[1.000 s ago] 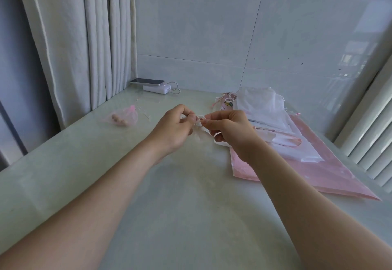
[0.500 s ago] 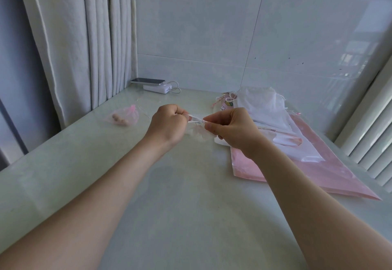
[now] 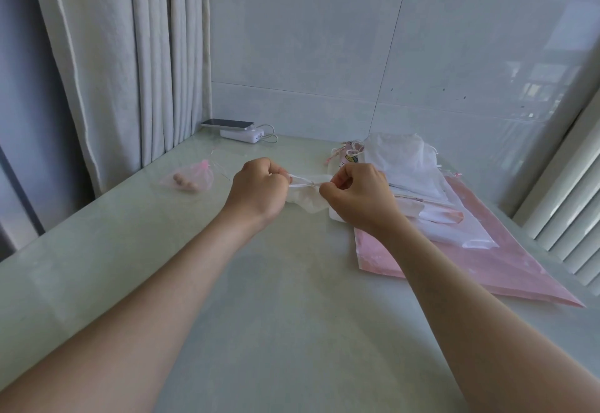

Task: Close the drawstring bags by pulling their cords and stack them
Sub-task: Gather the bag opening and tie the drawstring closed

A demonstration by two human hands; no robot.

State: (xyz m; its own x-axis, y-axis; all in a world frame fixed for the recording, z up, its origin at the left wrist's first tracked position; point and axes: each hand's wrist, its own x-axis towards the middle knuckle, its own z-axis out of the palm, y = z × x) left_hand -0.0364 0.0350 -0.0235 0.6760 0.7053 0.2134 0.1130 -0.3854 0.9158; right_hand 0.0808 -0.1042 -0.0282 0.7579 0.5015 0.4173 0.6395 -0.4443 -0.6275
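In the last second the left hand has drawn toward 9 o'clock and the right hand toward 3 o'clock, and each is curled tightly on the cords. The small white bag hangs between them with its mouth now gathered. I judge it nearly closed and soon ready to join the pink bag at 10 o'clock.

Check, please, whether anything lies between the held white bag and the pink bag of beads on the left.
Only the left hand, gripping the cord of the white bag, lies on that side; nothing else plainly visible stands on the table before the pink bag.
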